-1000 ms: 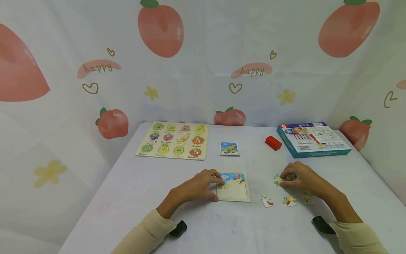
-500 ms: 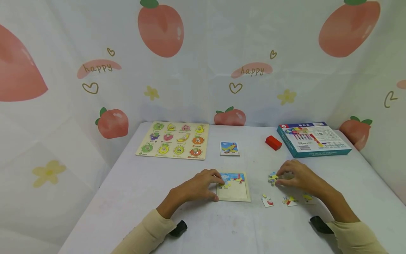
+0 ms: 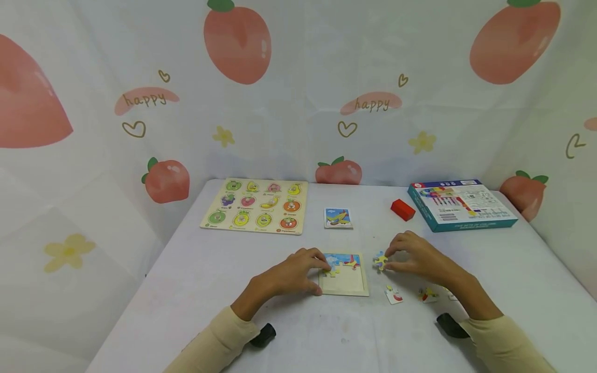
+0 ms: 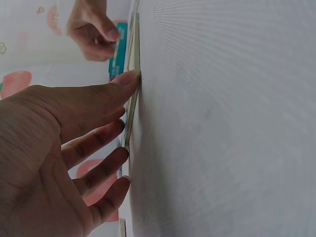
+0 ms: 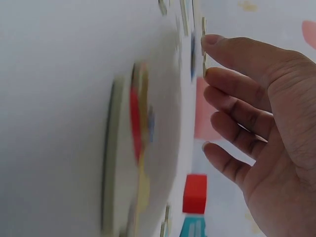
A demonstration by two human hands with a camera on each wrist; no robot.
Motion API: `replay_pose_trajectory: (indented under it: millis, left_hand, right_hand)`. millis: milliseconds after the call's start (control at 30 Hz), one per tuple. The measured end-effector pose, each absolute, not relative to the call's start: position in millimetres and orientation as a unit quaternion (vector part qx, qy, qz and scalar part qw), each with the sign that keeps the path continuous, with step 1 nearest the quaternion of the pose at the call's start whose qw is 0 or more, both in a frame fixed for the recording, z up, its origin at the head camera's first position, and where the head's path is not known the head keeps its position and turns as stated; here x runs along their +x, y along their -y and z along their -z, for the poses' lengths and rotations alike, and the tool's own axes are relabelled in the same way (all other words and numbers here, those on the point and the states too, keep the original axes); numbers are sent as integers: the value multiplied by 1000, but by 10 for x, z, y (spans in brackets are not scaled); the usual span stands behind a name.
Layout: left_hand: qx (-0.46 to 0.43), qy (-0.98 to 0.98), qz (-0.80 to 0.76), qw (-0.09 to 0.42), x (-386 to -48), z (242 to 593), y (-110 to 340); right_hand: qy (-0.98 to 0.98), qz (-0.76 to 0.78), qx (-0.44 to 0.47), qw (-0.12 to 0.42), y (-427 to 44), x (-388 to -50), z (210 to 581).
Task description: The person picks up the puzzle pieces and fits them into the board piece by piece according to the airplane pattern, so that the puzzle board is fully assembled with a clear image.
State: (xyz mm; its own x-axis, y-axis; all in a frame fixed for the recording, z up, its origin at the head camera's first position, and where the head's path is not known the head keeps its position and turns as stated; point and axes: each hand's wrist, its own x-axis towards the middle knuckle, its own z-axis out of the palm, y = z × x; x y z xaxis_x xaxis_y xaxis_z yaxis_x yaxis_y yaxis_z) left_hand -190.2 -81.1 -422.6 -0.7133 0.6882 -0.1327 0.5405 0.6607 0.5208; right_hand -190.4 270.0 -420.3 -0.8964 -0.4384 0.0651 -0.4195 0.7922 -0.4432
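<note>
My left hand (image 3: 296, 271) rests at the left side of a shallow wooden puzzle tray (image 3: 367, 285). Its thumb touches the near left corner, while its fingertips reach the upper left of the tray. Joined sky-blue pieces (image 3: 339, 258) with a red-tailed part lie along the tray's far side, and a yellow piece (image 3: 334, 271) lies below them. Just right of the tray, my right hand (image 3: 412, 254) pinches a blue-and-yellow jigsaw piece (image 3: 380, 261) between thumb and forefinger, above the tabletop. The right wrist view shows that piece (image 5: 204, 54) edge-on, with the other fingers loosely bent.
Loose jigsaw pieces lie right of the tray: one with a red curve (image 3: 394, 295), a red-and-yellow one (image 3: 428, 295), and another partly behind the right arm. Farther back are a fruit board (image 3: 254, 207), an airplane picture (image 3: 338, 218), a red block (image 3: 402, 210) and a teal-edged box (image 3: 462, 205).
My right hand has picked up the blue-and-yellow jigsaw piece and carried it left, close to the tray's right side. The left hand has stayed in place.
</note>
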Motion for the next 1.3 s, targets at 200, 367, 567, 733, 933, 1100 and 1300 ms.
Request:
replay_pose_trajectory:
  millis: [200,367,567,733,933,1100,1300]
  left_hand:
    - [343,-898,-223,161,-1902,4208,808]
    - [346,-897,-222,160,-1907,4210,808]
    - [349,-896,-222,158,-1917,4207,801]
    - [349,-896,-223,159,-1918,4212,806]
    - [348,-897,-220,158,-1915,4221,803]
    - [347,-897,-222,161,-1904,4213,803]
    - [348,-896,-226,161,-1909,4217,806]
  right_hand:
    - [-942,226,-245,34,-2485,-1940,4204]
    - [-937,219,-270,36,-2342,-1960,4237]
    - [-932,217,-287,42,-2191,-1970,4244]
    - [-930,222,-288,56,-2085,-1969,4246]
    - [-930,210,-296,57,-1988,-1981,4246]
    - [-929,198,-310,47,-1921,-1999,4238]
    - [-929,185,-318,51,-1881,-2017,4226]
